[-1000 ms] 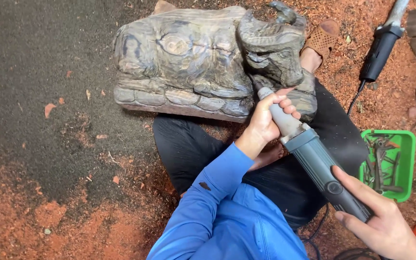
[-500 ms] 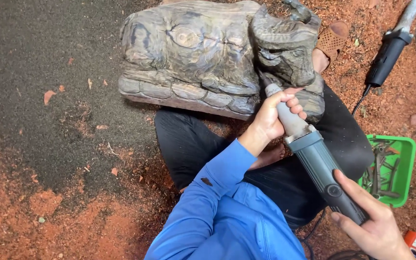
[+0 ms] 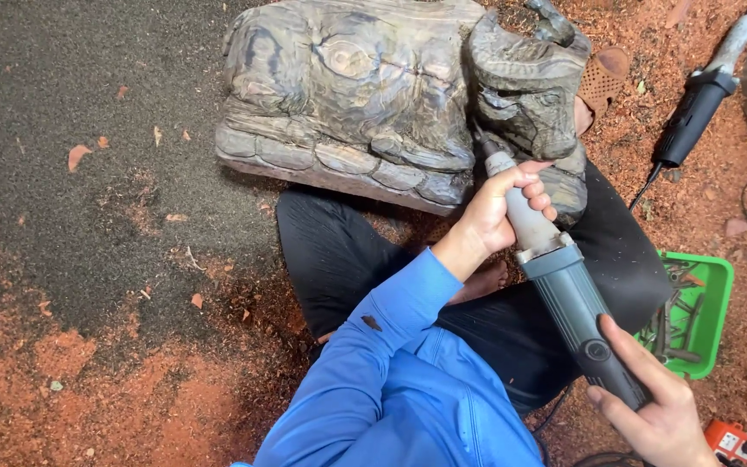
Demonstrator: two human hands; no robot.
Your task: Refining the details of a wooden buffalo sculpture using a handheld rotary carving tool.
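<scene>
As before, both hands grip grinder; tip unmoved against carving.

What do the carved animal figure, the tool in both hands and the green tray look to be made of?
Grey carved animal figure: seemingly wood, unfinished, with grain rings and reddish sawdust around. Grey-green power tool: likely moulded plastic body with a bare metal neck, held by the left hand and right hand. Green rectangular tray: probably glossy plastic.

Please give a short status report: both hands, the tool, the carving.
Left hand grips grinder near its nose; right hand holds the rear. Tool tip at the wooden carving, by the head. Green tray beside right knee, nothing blocking.
</scene>
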